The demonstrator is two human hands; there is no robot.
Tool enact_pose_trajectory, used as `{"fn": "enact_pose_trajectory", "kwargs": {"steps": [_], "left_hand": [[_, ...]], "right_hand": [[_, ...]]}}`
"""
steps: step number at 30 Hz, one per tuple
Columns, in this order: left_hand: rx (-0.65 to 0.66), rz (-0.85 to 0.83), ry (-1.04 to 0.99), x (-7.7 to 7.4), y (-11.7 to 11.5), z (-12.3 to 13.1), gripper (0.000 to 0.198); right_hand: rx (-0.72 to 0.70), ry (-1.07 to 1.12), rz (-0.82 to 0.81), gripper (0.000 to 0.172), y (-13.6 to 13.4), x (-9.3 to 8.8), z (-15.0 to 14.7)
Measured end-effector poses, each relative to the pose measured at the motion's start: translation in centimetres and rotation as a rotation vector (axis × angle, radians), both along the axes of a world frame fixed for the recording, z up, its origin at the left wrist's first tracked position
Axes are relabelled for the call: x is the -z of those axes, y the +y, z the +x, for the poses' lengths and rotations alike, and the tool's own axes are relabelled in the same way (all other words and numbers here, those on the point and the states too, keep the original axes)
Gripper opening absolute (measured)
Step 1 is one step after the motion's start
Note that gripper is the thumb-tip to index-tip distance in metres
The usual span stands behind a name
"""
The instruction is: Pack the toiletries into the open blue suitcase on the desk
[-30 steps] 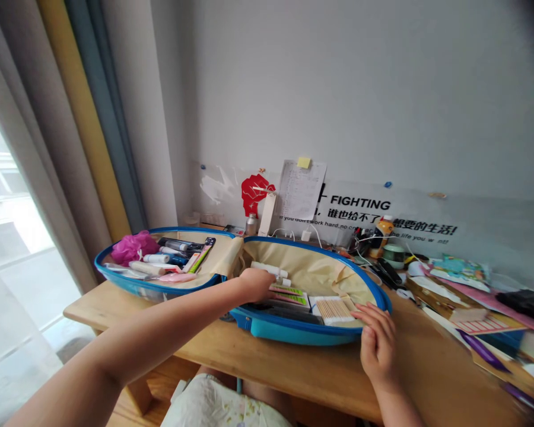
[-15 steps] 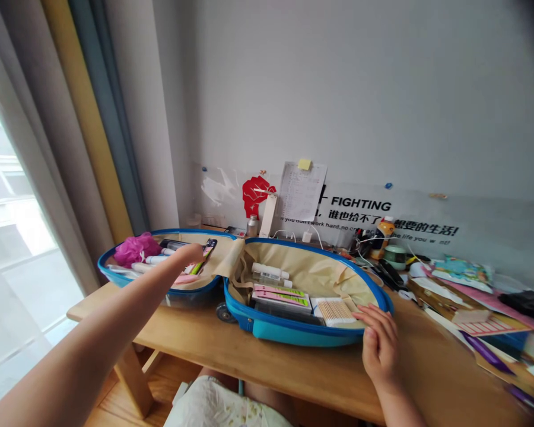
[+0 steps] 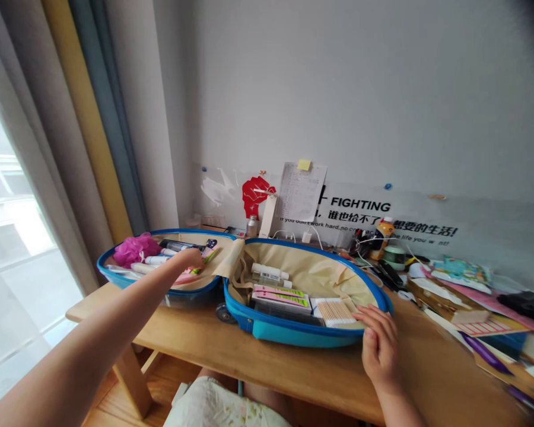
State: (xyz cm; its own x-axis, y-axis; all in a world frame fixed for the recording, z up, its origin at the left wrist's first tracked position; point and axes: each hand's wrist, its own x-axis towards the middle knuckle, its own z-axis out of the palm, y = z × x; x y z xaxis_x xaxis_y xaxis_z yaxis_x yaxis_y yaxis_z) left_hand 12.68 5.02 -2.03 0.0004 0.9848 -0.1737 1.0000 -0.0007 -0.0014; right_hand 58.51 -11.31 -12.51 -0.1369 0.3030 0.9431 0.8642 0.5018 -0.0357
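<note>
A small blue suitcase (image 3: 300,333) lies unfolded on the wooden desk, both beige-lined halves facing up. My left hand (image 3: 190,258) reaches into its left half, over slim packages; its fingers are hidden behind the back of the hand. Beside it are a dark package (image 3: 210,243), a pink-and-green package (image 3: 190,275), white tubes (image 3: 155,260) and a purple bath puff (image 3: 136,249). My right hand (image 3: 380,335) rests open on the right half's rim, fingers extended. Near it lie cotton swabs (image 3: 333,311), pink-and-green packages (image 3: 280,293) and a white tube (image 3: 270,271).
Papers, a purple pen (image 3: 486,353), a colourful packet (image 3: 461,273) and an orange-labelled bottle (image 3: 382,237) crowd the desk's right side. Cables and a charger (image 3: 307,237) lie behind the suitcase. A curtain (image 3: 66,130) hangs by the window at the left.
My left hand has shifted slightly left and lower within the left half. The dark-ended package by its fingers now appears to lie flatter. My right hand stays on the rim.
</note>
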Motion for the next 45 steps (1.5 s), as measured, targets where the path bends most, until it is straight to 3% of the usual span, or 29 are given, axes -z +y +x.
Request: {"fn": "enact_pose_trajectory", "kwargs": {"steps": [3, 6, 10, 15, 21, 31, 36, 38, 41, 45], "left_hand": [[-0.006, 0.063, 0.021, -1.6, -0.4, 0.9, 0.028], [0.05, 0.169, 0.002, -3.8, -1.6, 3.4, 0.037], [0.341, 0.24, -0.023, -5.7, -5.2, 8.9, 0.037], [0.632, 0.067, 0.103, -4.2, -9.2, 14.7, 0.034], [0.745, -0.051, 0.23, -2.1, -9.8, 16.6, 0.036], [0.716, -0.057, 0.146, -1.3, -9.4, 16.2, 0.034], [0.634, 0.039, -0.038, -1.6, -8.3, 14.8, 0.034], [0.528, 0.115, -0.096, -2.4, -7.0, 13.0, 0.031], [0.262, 0.21, -0.085, -3.6, -4.3, 8.8, 0.032], [0.026, 0.147, 0.002, -3.3, -1.3, 2.6, 0.036]], "right_hand": [[0.004, 0.002, -0.006, 0.03, 0.1, 0.2, 0.1], [-0.003, 0.036, -0.008, 0.031, 0.2, 0.4, 0.1], [0.003, 0.032, 0.005, 0.031, 0.3, 0.5, 0.2], [0.009, 0.009, 0.002, 0.03, 0.2, 0.5, 0.2], [-0.002, 0.001, 0.004, 0.029, 0.1, 0.3, 0.1], [-0.006, 0.025, 0.019, 0.03, 0.2, 0.2, -0.1], [0.007, 0.039, -0.009, 0.032, 0.2, 0.5, 0.1], [0.001, 0.037, -0.003, 0.032, 0.3, 0.6, 0.2], [-0.01, 0.027, 0.001, 0.031, 0.4, 0.7, 0.3], [-0.008, 0.027, 0.001, 0.031, 0.4, 0.7, 0.3]]}}
